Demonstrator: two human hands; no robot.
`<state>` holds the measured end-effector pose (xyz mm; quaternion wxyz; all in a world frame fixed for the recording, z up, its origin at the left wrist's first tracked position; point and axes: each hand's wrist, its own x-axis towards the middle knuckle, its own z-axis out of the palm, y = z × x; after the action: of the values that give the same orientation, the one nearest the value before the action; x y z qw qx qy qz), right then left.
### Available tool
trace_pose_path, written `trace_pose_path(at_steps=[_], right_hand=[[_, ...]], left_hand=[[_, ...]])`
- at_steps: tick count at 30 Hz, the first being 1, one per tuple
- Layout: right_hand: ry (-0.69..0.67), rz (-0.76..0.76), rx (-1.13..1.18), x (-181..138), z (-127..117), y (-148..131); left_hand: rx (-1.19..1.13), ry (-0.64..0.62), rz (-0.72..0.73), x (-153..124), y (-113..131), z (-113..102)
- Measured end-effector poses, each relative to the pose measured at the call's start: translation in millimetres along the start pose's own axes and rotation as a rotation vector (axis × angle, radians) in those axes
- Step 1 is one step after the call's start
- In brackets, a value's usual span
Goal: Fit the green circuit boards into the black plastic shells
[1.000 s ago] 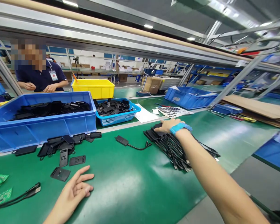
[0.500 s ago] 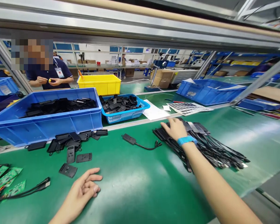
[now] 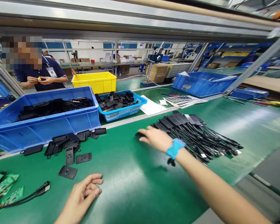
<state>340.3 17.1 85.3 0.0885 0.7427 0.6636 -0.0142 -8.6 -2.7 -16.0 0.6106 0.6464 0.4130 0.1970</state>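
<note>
My right hand (image 3: 154, 137), with a blue band at the wrist, has its fingers closed over a small black box with a cable (image 3: 138, 135). Most of that box is under the fingers; its cable end shows below the wrist. Just right of the hand lies a row of similar black cabled boxes (image 3: 175, 120), their cables fanned toward the lower right. My left hand (image 3: 84, 194) rests low over the green table (image 3: 121, 193), fingers loosely bent and apart, holding nothing. Nearest to it is a flat black plastic cover (image 3: 67, 172), with more black covers (image 3: 70, 155) behind.
A large blue bin (image 3: 49, 124) and a blue basket (image 3: 123, 115) hold black parts. Green circuit boards (image 3: 4, 186) with cables lie at left. Printed sheets (image 3: 184, 101), a yellow bin (image 3: 94, 81) and another blue bin (image 3: 198, 85) stand farther back. A person (image 3: 42, 76) works opposite.
My right hand has moved left from the row of cabled boxes onto the single one lying apart and closed on it. My left hand has barely moved. The view has shifted slightly.
</note>
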Motion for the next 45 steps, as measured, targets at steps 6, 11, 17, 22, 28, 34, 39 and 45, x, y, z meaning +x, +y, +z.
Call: trace_pose_path(at_steps=[6, 11, 17, 22, 28, 34, 39, 45], right_hand=[[0.275, 0.399, -0.226, 8.5, -1.4, 89.2], [0.261, 0.517, -0.213, 13.4, 46.1, 96.4], [0.273, 0.109, -0.009, 23.0, 51.7, 21.7], [0.102, -0.534, 0.530, 9.6, 62.4, -113.4], [0.071, -0.792, 0.630, -30.0, 79.3, -206.6], [0.056, -0.789, 0.702, -29.9, 85.9, -200.8], [-0.041, -0.717, 1.030, -30.8, 80.0, -197.4], [-0.507, -0.443, 1.955, -26.5, 72.4, -190.4]], left_hand=[[-0.005, 0.000, -0.007, 0.2, 3.3, 2.2], [0.004, 0.023, -0.019, 2.6, 5.5, 2.3], [0.002, 0.100, 0.058, 2.7, 11.5, 13.7], [0.223, 0.273, 0.233, -3.3, 28.6, 2.8], [0.907, 0.470, 0.094, -55.1, 45.2, -83.4], [1.177, 0.734, -0.220, -100.2, -5.1, -150.2], [1.113, 1.050, 0.057, -108.9, -0.9, -146.2], [0.860, 0.645, 0.472, -75.0, 49.4, -84.7]])
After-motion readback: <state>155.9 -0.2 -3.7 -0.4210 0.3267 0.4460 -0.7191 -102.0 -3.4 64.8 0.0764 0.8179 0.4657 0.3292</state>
